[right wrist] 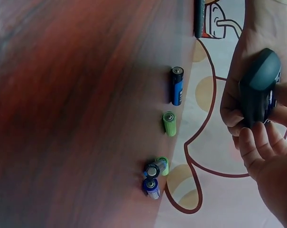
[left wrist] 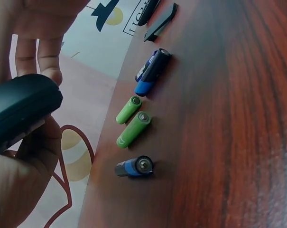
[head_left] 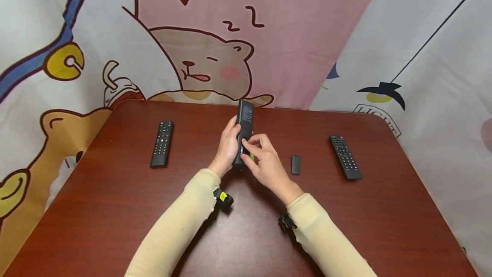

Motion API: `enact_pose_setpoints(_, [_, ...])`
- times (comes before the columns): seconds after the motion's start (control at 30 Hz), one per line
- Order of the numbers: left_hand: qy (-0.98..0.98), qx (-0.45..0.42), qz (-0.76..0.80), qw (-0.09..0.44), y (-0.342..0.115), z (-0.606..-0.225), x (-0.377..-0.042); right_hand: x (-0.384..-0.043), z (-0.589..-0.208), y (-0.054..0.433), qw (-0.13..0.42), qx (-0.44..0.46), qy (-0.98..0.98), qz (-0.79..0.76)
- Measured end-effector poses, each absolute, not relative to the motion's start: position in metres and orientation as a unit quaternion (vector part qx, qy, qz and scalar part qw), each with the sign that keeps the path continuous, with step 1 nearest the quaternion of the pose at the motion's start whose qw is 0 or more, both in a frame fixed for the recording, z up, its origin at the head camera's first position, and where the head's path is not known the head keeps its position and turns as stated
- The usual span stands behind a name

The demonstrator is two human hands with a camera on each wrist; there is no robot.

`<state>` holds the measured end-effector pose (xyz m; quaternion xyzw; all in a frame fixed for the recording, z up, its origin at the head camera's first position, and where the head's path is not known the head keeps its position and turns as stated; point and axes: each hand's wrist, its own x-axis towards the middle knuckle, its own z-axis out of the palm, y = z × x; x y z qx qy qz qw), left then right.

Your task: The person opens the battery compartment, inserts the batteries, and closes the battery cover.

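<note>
My left hand [head_left: 227,145] grips a black remote control [head_left: 246,116] above the table, its labelled back turned up and its lower end toward me. The battery compartment near that end is uncovered, and a bluish battery [head_left: 241,149] shows in it. My right hand [head_left: 267,163] pinches at this battery, index finger at the far end and thumb at the near end. In the right wrist view the remote [right wrist: 260,78] partly hides the contact. Loose on the table beneath lie green batteries [left wrist: 134,129] and blue-and-black batteries [left wrist: 155,71].
A small black battery cover [head_left: 295,164] lies right of my hands. One black remote [head_left: 162,144] rests on the left of the brown table [head_left: 96,208], another remote [head_left: 345,157] on the right. A printed cartoon cloth [head_left: 300,33] hangs behind the table's far edge.
</note>
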<state>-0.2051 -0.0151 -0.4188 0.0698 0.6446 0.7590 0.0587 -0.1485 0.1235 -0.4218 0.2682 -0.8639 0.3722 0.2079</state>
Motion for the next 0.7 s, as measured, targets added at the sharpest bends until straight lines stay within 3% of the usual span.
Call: enact_pose_setpoints(0.7, [0.614, 0.056, 0.785, 0.06, -0.021, -0.418, -0.208, -0.154, -0.427, 0.144, 0.208, 0.24, -0.864, 0.391])
